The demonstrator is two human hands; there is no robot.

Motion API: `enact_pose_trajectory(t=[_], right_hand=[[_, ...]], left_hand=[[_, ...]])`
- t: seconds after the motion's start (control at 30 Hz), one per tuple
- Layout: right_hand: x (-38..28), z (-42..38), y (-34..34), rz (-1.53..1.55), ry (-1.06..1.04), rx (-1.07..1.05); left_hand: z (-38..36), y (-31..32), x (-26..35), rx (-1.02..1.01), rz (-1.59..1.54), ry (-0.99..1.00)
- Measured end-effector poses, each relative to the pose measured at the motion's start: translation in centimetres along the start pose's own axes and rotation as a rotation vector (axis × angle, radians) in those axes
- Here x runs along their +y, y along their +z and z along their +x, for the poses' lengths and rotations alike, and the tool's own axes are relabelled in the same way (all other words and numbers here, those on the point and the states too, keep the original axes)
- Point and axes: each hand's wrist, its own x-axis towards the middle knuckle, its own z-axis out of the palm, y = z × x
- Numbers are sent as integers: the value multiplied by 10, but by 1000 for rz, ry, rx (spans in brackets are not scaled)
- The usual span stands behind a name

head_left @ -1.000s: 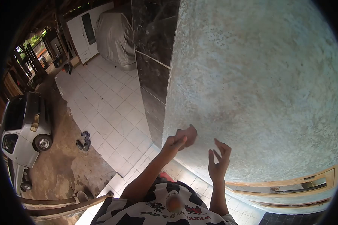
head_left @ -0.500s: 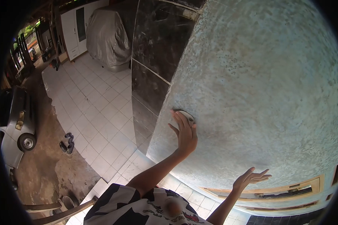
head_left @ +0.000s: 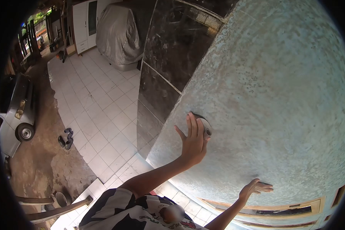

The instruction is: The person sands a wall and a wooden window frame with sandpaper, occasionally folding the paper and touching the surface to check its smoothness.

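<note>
Under the fingers of my left hand (head_left: 194, 143) is a pale, rounded sanding disc (head_left: 205, 125) with a dark hole, pressed against the rough blue-grey wall (head_left: 264, 103). The fingers lie over its left part and hide much of it, with the thumb held apart. Lower and further right, my right hand (head_left: 253, 189) holds nothing. Its fingers are stretched out, close together, with the tips right at the wall surface.
Dark tiles (head_left: 172, 50) border the wall on the left. A wood-framed opening (head_left: 272, 210) lies below my right hand. White floor tiles (head_left: 103, 107) run back to a covered object (head_left: 119, 34) and a white cabinet (head_left: 80, 27). Sandals (head_left: 68, 140) and a vehicle (head_left: 17, 115) are at left.
My left hand and the disc have shifted slightly right along the wall. My right hand has turned from palm up with spread fingers to lying flatter at the wall. The view has tilted a little.
</note>
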Motion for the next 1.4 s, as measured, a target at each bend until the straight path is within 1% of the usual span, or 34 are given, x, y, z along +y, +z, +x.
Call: enact_pose_trajectory(t=[0.03, 0.1, 0.13, 0.17, 0.23, 0.27, 0.33, 0.37, 0.43, 0.47, 0.53, 0.57, 0.63, 0.67, 0.7, 0.73, 0.77, 0.8, 0.83, 0.9, 0.93, 1.0, 1.03, 1.1, 1.13, 1.17, 1.2, 1.23, 1.27, 1.3, 1.33, 1.37, 1.4], right_hand=[[3, 3, 0, -9, -6, 2], [14, 7, 4, 6, -3, -22], [18, 4, 4, 11, 8, -34], [22, 2, 5, 18, 16, -43], [22, 4, 6, 29, 16, -51], [16, 4, 5, 30, 2, -37], [21, 0, 2, 23, 2, -29], [32, 4, 3, 42, 46, -142], [40, 8, 6, 59, 81, -251], [41, 9, 9, 80, 74, -222], [45, 8, 7, 97, 76, -195], [45, 10, 5, 105, 100, -256], [43, 11, 3, 120, 119, -307], [43, 11, 2, 133, 124, -307], [41, 12, 2, 148, 126, -309], [38, 12, -1, 150, 122, -309], [32, 11, -6, 137, 141, -354], [26, 13, -10, 135, 153, -372], [20, 14, -14, 132, 165, -389], [12, 14, -24, 181, 101, -526], [11, 12, -31, 180, 107, -523], [4, 12, -38, 159, 210, -613], [-3, 6, -36, 165, 206, -616], [-27, -20, -28, -161, 49, 38], [-35, -32, -26, -150, 50, 38], [-42, -47, -28, -58, -85, 7], [-51, -62, -30, 34, -220, -23], [-69, -80, -34, 355, -337, -254], [-95, -92, -51, 642, -361, -626], [-108, -98, -51, 771, -392, -911], [-116, -102, -50, 894, -416, -1201], [-115, -111, -46, 707, -492, -1240], [-120, -115, -45, 689, -500, -1144]], left_hand=[[7, -6, -3, 2, 2, -4], [29, -31, -10, 201, -193, -241], [29, -34, -8, 178, -191, -256], [25, -31, -13, 170, -186, -251], [20, -28, -19, 75, 43, -60], [26, -32, -21, 75, 47, -59], [39, -44, -24, 182, -30, -353], [36, -41, -25, 178, -28, -347], [29, -36, -25, 90, 99, -72], [35, -38, -28, 93, 96, -73], [48, -47, -36, 247, -16, -230], [44, -46, -32, 241, -16, -225], [32, -41, -21, 136, 45, -76], [21, -39, -19, 94, 111, 45], [16, -41, -21, 102, 110, 43], [11, -54, -22, 67, 43, 49], [6, -64, -25, 29, -23, 58], [-5, -67, -33, 188, -271, 130], [-15, -71, -37, 187, -272, 138], [-39, -76, -40, 299, -648, 164], [-52, -75, -40, 292, -649, 166], [-75, -75, -40, 163, -931, -106], [-87, -78, -41, 168, -926, -102], [-108, -84, -45, -159, -886, -302], [-118, -80, -45, -207, -984, -317], [-124, -78, -43, -258, -1084, -333], [-131, -78, -41, -361, -1251, -364], [-132, -82, -40, -486, -1170, -350], [-134, -84, -38, -542, -1200, -347], [-136, -86, -36, -598, -1230, -345], [-137, -84, -39, -597, -1228, -347], [-139, -81, -45, -609, -1240, -293], [-141, -80, -49, -620, -1250, -238]])
